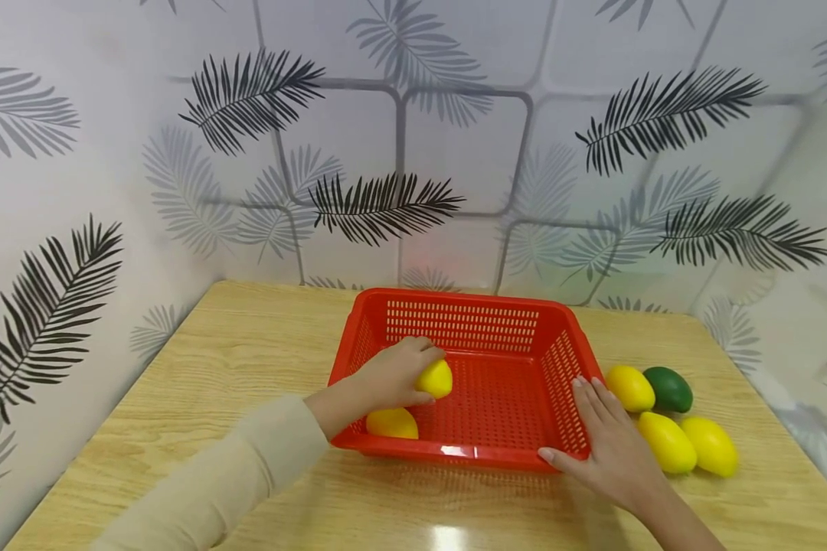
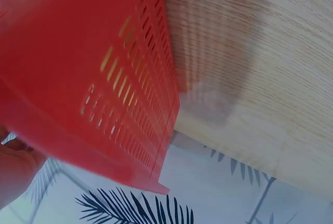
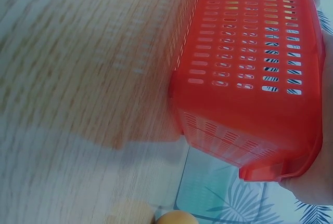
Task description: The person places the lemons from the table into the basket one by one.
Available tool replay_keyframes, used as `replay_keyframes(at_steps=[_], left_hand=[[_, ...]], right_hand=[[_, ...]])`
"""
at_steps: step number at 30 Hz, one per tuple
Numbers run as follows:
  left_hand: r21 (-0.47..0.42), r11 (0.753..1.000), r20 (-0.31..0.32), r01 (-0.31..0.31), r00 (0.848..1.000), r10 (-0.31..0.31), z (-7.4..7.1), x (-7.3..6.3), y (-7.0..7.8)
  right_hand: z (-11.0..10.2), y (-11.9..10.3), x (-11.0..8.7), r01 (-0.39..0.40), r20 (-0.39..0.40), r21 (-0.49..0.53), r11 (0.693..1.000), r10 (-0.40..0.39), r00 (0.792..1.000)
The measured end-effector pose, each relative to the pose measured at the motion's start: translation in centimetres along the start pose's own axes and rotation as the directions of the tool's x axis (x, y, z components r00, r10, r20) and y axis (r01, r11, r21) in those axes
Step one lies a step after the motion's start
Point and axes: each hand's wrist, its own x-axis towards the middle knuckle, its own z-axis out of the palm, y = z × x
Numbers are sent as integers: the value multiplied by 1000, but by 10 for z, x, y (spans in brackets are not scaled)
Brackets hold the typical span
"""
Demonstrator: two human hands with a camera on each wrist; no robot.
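In the head view my left hand (image 1: 401, 373) holds a yellow mango (image 1: 436, 379) inside the red plastic basket (image 1: 455, 453), over its left part. Fingers curl over the fruit from above, with the thumb below. Beneath the wrist, another yellow mango (image 1: 393, 423) lies in the basket's front left corner, partly hidden by the arm and rim. My right hand (image 1: 609, 448) rests on the front right corner, its fingers straight along the right rim and its thumb at the front rim. In the left wrist view only part of the left hand (image 2: 18, 172) shows; the mango is hidden there.
Right of the basket lie a yellow mango (image 1: 630, 388), a dark green mango (image 1: 668, 389) and two more yellow ones, close together beside my right hand. The wooden table (image 1: 248, 344) meets a wall hung with leaf-patterned sheeting (image 1: 462, 153) behind.
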Motion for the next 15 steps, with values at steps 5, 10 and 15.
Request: replay_keyframes(at_steps=[5,10,15], left_hand=[[12,999,62,-32,998,31,7,3,5],[39,997,86,-66,994,63,13,7,8],[46,995,111,-87,991,81,18,9,12]], right_hand=[[0,-1,0,1,-1,-1,1000,-1,1000],[0,-1,0,-3,-1,-4,1000,3,1000],[0,-1,0,1,-4,2,1000,-1,1000]])
